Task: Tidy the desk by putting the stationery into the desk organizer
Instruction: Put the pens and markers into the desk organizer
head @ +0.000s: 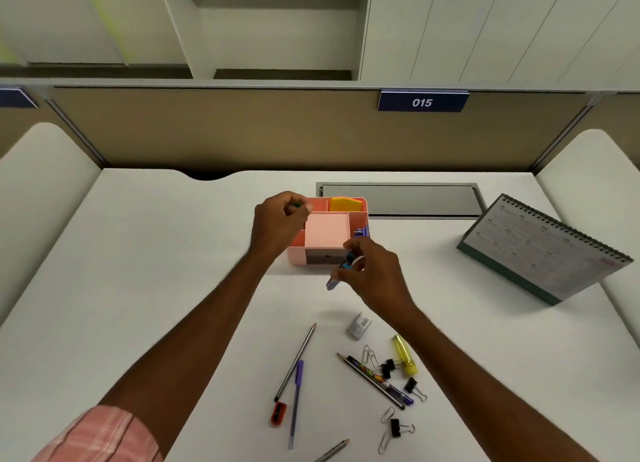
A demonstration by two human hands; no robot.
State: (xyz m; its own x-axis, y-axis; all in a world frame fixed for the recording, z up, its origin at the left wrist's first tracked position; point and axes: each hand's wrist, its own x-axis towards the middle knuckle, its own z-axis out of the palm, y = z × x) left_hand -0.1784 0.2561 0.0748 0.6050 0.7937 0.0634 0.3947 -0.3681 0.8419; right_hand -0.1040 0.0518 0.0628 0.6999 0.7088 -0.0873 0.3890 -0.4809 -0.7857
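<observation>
The desk organizer [327, 233] is sitting mid-surface [173, 253], sticky notes [345, 204] standing in its far compartment. A calendar [540, 250] is standing to its right. Pencils [295, 361], pens [295, 402] and binder clips [394, 427] are lying near, right of centre.

Your desk [173, 271] looks smooth and matt white, like laminate, and the pink organizer [327, 231] on it reads as matt plastic — the yellow pad [345, 204] inside looks like paper. The binder clips [398, 427] and paper clips [370, 356] near you look like thin metal wire, the yellow highlighter [404, 354] is glossy translucent plastic, and the calendar [543, 247] is matt paper. Your sleeve [100, 437] is checked cloth — soft and woven.
</observation>
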